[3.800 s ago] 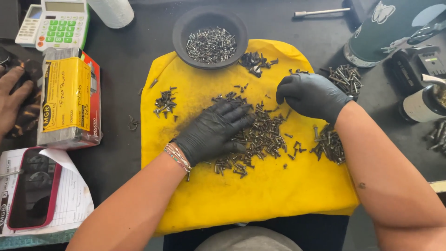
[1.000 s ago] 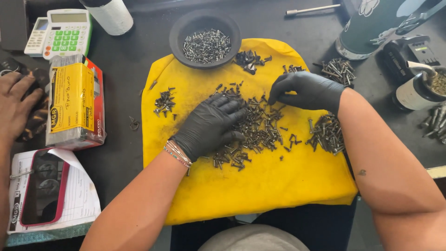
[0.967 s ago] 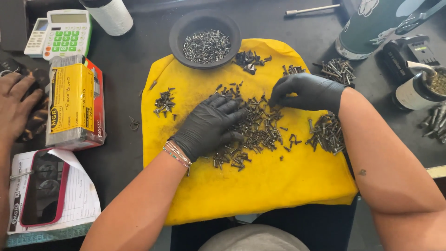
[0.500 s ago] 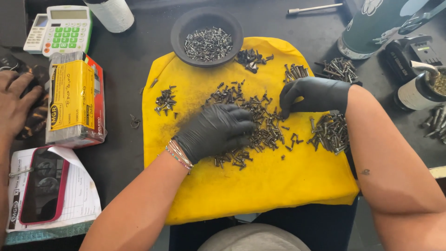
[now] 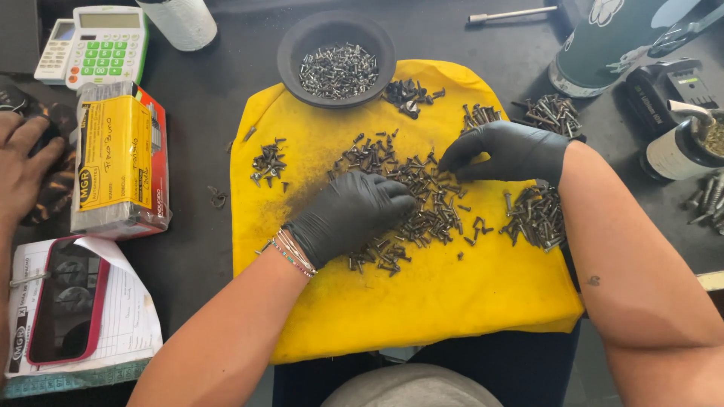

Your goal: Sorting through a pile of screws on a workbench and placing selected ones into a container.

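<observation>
A yellow cloth (image 5: 422,301) covers the dark table, strewn with small dark screws. Both my hands wear black gloves. My left hand (image 5: 351,215) lies palm down with fingers curled on the big middle heap of screws (image 5: 422,200). My right hand (image 5: 509,151) hovers at the heap's right edge, fingertips pinched together on the screws; whether it holds one is hidden. Smaller sorted piles lie at the left (image 5: 268,164), top (image 5: 407,94), top right (image 5: 479,117) and right (image 5: 537,218). A black round bowl (image 5: 296,47) with shiny screws stands at the cloth's far edge.
Left of the cloth lie a yellow and red box (image 5: 121,162), a calculator (image 5: 94,45) and a phone in a red case (image 5: 64,298) on papers. Another person's hand (image 5: 23,169) rests at the far left. A dark green can (image 5: 618,41), bottle (image 5: 682,147) and more screws (image 5: 554,113) stand right.
My left hand has slid slightly down and right over the heap. My right hand has shifted a little along the heap's right edge, picking among the screws.
</observation>
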